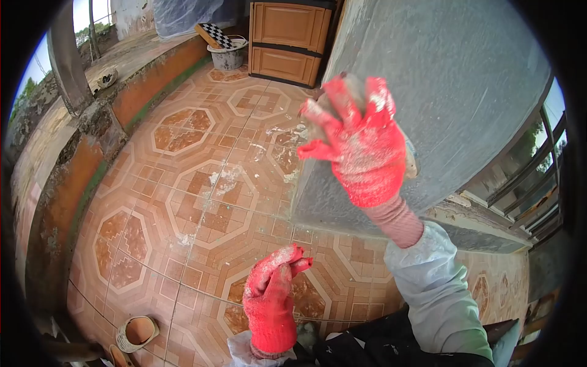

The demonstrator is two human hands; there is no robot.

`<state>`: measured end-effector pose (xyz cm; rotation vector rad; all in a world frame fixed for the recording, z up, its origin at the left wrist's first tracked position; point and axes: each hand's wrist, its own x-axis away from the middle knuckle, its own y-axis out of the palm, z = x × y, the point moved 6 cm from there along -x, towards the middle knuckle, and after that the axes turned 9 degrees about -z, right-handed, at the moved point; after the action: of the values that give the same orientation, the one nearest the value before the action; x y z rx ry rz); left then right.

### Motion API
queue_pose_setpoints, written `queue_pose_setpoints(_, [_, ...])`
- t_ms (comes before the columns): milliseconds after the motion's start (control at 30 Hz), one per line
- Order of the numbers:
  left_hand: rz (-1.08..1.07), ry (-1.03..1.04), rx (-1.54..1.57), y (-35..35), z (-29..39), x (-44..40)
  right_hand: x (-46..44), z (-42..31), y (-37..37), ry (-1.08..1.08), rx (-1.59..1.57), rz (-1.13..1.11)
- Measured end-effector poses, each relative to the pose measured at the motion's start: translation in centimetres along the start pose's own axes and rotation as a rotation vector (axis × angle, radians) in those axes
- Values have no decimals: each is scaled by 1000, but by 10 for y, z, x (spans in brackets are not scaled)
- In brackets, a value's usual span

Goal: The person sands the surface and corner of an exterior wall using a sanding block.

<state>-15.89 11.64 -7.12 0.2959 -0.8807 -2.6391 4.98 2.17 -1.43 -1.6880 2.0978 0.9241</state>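
a pale, flattish object (412, 164) is largely covered by the right hand (372, 150), only its edges being seen past the glove, over the grey wall (458, 92) on the right of the scene; whether the wall is touched by it cannot be told. the object could be dropped, it is judged, if too little hold is kept by fingers set so wide apart, and a slip could be caused by the white powder with which the red glove is coated. should the near edge of the object be tipped into the wall, its grey surface could be scored. the right arm is stretched forward and to the far side, its light sleeve (428, 284) reaching just past the wrist; the back of the hand is turned to the view and the fingers are spread, but whether anything is pinched on the palm side is hidden. the left hand (271, 300), gloved alike, is held low and near, above the tiled floor (202, 275), its fingers bent and brought close to the thumb; nothing is seen in it, though its inner side cannot be made out. white smears (226, 180) are scattered on the floor left of the wall, and farther off a bucket (227, 59) is placed beside a brown cabinet (287, 30).
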Motion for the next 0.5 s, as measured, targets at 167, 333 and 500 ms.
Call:
queue_pose_setpoints(167, [55, 4, 66, -10, 9, 13, 84, 107, -37, 885, 183, 285])
queue_pose_setpoints(333, [100, 42, 56, -16, 7, 9, -26, 0, 10, 275, -13, 133])
queue_pose_setpoints(500, [-2, 4, -10, -2, -1, 4, -87, -88, 44, -254, 212, -32])
